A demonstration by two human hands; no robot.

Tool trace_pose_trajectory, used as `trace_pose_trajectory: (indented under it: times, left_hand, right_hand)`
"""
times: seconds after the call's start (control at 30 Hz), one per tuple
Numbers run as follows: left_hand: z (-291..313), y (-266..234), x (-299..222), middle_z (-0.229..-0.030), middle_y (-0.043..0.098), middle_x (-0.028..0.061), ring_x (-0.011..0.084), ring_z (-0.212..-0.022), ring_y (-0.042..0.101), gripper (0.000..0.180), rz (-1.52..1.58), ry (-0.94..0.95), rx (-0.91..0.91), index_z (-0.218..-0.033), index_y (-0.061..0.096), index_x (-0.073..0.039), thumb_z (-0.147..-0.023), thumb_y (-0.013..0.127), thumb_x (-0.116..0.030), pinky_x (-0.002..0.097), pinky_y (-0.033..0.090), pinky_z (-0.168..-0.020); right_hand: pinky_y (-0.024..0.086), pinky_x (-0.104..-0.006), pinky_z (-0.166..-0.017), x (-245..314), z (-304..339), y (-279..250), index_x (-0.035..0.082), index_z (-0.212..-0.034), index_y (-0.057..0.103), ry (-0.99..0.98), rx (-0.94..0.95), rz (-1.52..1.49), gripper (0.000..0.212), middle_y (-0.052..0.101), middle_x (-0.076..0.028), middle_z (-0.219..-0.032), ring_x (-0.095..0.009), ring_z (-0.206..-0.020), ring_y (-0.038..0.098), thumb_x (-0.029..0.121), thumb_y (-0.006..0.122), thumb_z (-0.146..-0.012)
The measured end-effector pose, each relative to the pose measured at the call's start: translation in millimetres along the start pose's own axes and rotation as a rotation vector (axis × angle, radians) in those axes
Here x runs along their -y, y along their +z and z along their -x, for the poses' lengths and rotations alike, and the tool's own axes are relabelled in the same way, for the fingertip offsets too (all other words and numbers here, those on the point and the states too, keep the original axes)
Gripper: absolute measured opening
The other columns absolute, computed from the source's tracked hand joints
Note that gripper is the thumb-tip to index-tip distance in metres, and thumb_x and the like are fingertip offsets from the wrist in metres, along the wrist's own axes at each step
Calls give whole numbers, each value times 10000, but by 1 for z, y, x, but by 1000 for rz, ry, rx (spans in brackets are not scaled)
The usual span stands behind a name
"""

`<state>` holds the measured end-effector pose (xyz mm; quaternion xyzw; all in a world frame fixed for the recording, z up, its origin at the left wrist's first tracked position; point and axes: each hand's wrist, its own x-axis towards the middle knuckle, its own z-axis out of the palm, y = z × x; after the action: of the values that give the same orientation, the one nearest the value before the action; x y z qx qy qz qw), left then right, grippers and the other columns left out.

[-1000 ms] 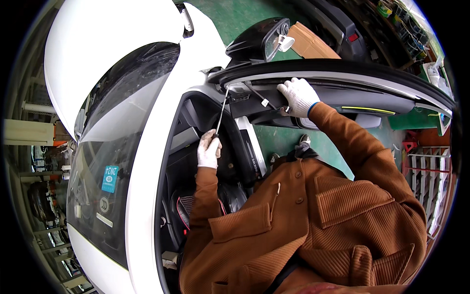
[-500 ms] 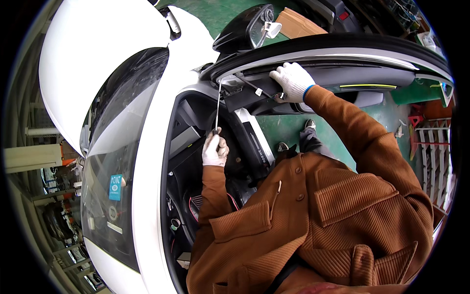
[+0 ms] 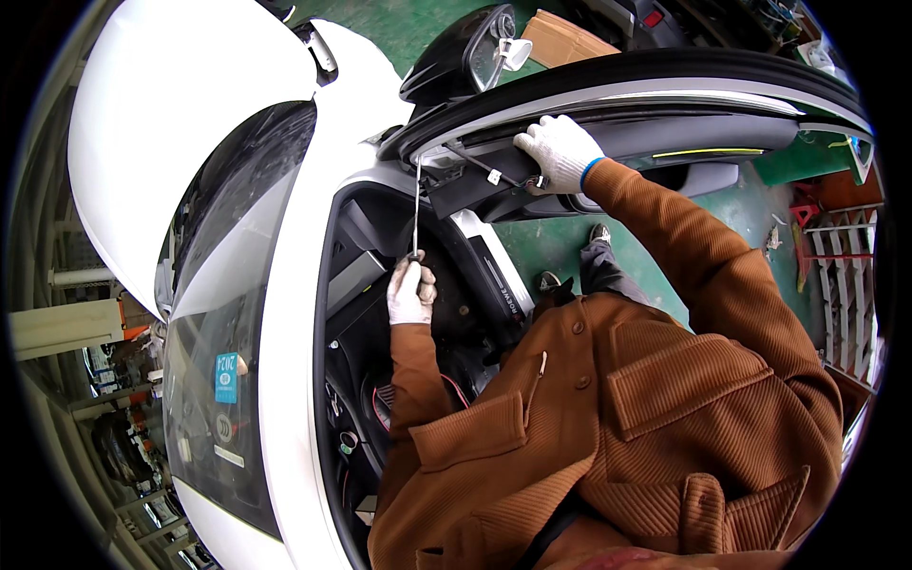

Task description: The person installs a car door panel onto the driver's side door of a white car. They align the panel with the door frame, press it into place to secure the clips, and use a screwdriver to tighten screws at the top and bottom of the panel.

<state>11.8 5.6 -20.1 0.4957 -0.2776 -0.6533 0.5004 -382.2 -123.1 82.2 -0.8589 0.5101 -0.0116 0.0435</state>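
Note:
My left hand (image 3: 411, 293), in a white knit glove, is closed round the handle of a long screwdriver (image 3: 416, 209). The thin shaft points away from me, its tip at the front corner of the open car door (image 3: 703, 88), close to the mirror mount. My right hand (image 3: 560, 154), gloved with a blue cuff, has its fingers curled over the grey door panel (image 3: 665, 142). A small white connector (image 3: 494, 177) on a dark cable lies left of that hand. Something dark and metallic shows beneath its lower side; I cannot tell what.
Beyond the door's front end sticks out the black side mirror (image 3: 465, 57). The white car body and windshield (image 3: 223, 304) fill the left side. A cardboard box (image 3: 565, 40) lies on the green floor behind the door. At right stands a grey slatted rack (image 3: 850, 285).
The view has shifted slightly, so the car and door sit a little differently in it. Both hands keep their grips, and the screwdriver tip stays at the door's front corner.

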Motion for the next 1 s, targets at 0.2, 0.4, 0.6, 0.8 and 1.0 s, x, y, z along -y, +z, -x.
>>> trace_pose_trajectory:
  times: [0.2,0.4,0.6,0.8,1.0]
  left_hand:
    - [-4,18,24,-1162,731,95,163,-954,687,275,-378,495,-396,-1251,699,1,-995,742,-88,307,552,-858]
    - [20,37,-10,-989,687,111,161,-657,484,440,720,-232,-210,-1214,698,-4,-1085,531,-391,312,429,-584]
    - [10,-5,12,-712,619,41,96,-440,412,511,684,-188,266,-1400,609,10,-1118,490,-399,256,360,-457]
    - [-1,19,32,-1233,713,103,182,-1096,691,433,-526,659,-388,-1370,617,14,-950,720,42,326,551,-1012]
    - [24,71,-10,-803,650,57,115,-543,486,557,640,-30,-294,-1353,643,-23,-1109,521,-509,248,430,-548]
  right_hand:
    - [521,-438,-929,2,0,-2,84,-1258,686,9,12,-16,659,695,-152,-1114,-323,-1094,656,507,853,-780]
    - [526,-435,-923,2,-1,-1,92,-1238,694,2,-4,-2,640,698,-151,-1109,-320,-1087,662,522,845,-789]
    - [510,-437,-925,3,-1,-5,75,-1294,666,11,22,-10,697,689,-150,-1127,-328,-1092,646,489,867,-770]
    - [501,-439,-931,5,-1,-7,64,-1320,653,20,41,-11,739,685,-151,-1136,-333,-1096,639,482,887,-757]
    - [526,-434,-928,-3,3,2,84,-1278,681,20,28,27,676,698,-151,-1135,-319,-1099,660,536,835,-799]
